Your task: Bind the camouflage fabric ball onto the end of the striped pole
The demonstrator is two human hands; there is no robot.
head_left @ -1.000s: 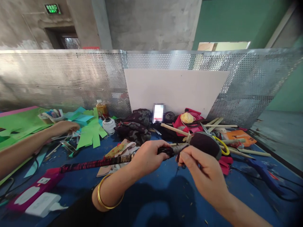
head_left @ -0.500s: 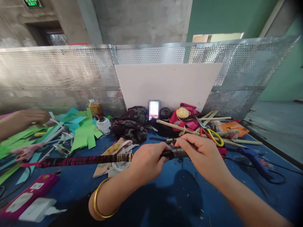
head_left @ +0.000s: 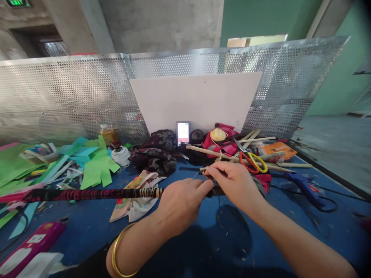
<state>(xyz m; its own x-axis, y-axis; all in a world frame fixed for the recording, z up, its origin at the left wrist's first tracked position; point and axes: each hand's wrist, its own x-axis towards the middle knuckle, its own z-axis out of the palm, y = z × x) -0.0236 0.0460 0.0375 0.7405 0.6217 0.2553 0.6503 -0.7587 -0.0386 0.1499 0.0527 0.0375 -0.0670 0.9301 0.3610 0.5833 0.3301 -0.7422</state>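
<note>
A long stick wrapped in dark, red and pale thread point(head_left: 95, 194) lies level across the front of the table. My left hand point(head_left: 182, 204) is closed around its right part. Just right of it, my right hand point(head_left: 236, 183) pinches with thumb and forefinger above the stick's right end. What the pinch holds is too small to name; a fine pale line runs beside the fingertips. Both hands hide much of the stick's right end. Beneath the wrapped stick lies a patterned cloth point(head_left: 136, 193).
Behind my right hand are scissors point(head_left: 253, 162), bare sticks point(head_left: 208, 153) and a ball of yellow yarn point(head_left: 218, 134). A blue glue gun point(head_left: 307, 191) lies to the right. Paper strips point(head_left: 98, 162), a white thread spool point(head_left: 121, 156) and a purple power strip point(head_left: 34, 243) occupy the left.
My view has turned slightly right. The wrapped stick has shifted left, with my left hand still around it. Another person's hand at the left has gone, revealing a basket of pens.
</note>
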